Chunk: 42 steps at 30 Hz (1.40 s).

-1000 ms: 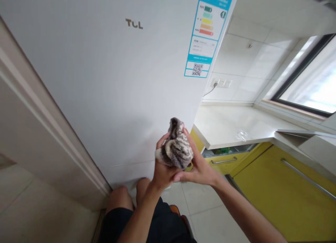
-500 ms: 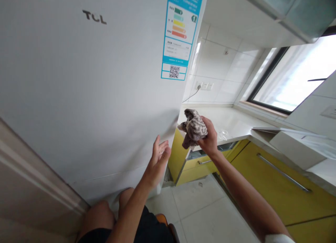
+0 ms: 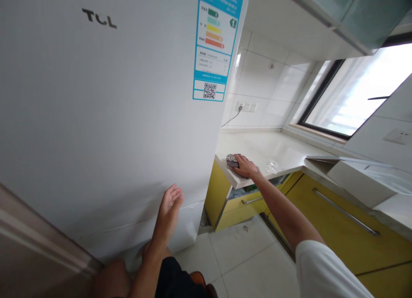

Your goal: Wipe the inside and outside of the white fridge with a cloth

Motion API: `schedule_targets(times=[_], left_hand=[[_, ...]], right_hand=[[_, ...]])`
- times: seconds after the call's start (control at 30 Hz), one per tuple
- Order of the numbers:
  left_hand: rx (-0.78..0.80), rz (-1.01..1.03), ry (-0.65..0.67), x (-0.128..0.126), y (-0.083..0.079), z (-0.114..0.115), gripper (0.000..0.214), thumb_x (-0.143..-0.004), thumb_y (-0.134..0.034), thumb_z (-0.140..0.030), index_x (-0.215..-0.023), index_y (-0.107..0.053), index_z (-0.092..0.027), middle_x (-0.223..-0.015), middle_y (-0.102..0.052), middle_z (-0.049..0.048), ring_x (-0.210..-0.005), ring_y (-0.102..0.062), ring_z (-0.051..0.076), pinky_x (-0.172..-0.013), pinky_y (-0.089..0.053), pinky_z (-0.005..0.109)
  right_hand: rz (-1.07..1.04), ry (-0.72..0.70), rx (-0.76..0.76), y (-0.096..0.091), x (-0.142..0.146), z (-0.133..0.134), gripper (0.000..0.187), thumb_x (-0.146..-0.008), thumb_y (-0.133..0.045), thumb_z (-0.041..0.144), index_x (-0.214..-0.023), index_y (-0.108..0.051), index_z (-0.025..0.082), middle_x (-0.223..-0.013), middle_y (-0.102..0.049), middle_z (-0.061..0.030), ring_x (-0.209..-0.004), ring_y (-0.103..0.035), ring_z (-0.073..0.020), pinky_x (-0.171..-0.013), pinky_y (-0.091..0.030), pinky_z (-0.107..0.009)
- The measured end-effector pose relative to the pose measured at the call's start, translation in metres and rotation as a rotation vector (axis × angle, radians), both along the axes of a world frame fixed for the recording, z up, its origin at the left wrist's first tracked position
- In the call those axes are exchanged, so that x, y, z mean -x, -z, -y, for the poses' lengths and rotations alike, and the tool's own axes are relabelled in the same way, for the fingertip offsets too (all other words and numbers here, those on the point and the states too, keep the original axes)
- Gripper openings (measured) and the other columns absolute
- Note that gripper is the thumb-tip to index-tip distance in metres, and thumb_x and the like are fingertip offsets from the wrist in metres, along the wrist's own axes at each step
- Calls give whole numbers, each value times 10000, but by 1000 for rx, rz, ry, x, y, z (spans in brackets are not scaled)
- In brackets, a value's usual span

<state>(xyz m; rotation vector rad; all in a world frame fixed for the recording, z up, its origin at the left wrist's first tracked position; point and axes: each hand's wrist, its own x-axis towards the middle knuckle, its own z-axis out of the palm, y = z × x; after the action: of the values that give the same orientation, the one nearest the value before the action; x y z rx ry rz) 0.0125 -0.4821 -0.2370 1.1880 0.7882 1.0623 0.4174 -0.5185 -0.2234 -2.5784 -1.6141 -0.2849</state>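
Grey and white, the patterned cloth [image 3: 231, 161] sits bunched on the worktop [image 3: 257, 143] beside the refrigerator [image 3: 138, 118]. The right hand [image 3: 246, 166], its arm outstretched, holds it down, fingers over its top; before the refrigerator, the left hand [image 3: 170, 198] is raised, relaxed and open.

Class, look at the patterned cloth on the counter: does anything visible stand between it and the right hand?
Nothing visible does: the right hand rests directly on the patterned cloth, near the white counter's left end.

The right fingers [image 3: 241, 161] hold a patterned, seemingly bunched cloth [image 3: 231, 160] against the white counter [image 3: 257, 145].
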Motion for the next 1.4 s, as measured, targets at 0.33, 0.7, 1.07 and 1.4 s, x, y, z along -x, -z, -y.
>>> schedule_targets(times=[0.33, 0.7, 1.07, 1.4], left_hand=[[-43, 41, -315, 48, 1, -42, 515, -755, -644, -629, -953, -683, -156, -1058, -752, 139, -1032, -710, 282, -844, -566, 392], [-136, 35, -732, 97, 18, -58, 338, -743, -711, -456, -871, -772, -149, -936, -779, 89, -865, -711, 230, -721, -571, 333], [-398, -173, -1104, 191, 27, -114, 566, -834, -653, -542, -1222, -687, -131, -1160, -726, 151, -1034, -708, 271, -977, -555, 472], [-596, -530, -859, 222, 45, -142, 918, -915, -616, -556, -1612, -247, -88, -1648, -312, 263, -1551, -285, 351, -1277, -229, 524]], right_hand=[[94, -10, 44, 2, 1, 2, 844, -942, -468, 620, -1608, -232, 159, -1605, -392, -191, -1440, -400, -370, -1139, -379, -549], [267, 2, -101, 22, 9, 4, 715, -954, -460, 468, -1572, -321, 137, -1518, -501, -174, -1356, -482, -337, -1100, -418, -482], [300, 100, 57, 23, 10, -1, 783, -954, -301, 651, -1615, -288, 231, -1686, -254, -160, -1555, -184, -397, -1183, -116, -750], [342, 32, -302, 75, 60, 6, 766, -969, -341, 525, -1632, -212, 164, -1634, -316, -243, -1525, -259, -426, -1185, -169, -728]])
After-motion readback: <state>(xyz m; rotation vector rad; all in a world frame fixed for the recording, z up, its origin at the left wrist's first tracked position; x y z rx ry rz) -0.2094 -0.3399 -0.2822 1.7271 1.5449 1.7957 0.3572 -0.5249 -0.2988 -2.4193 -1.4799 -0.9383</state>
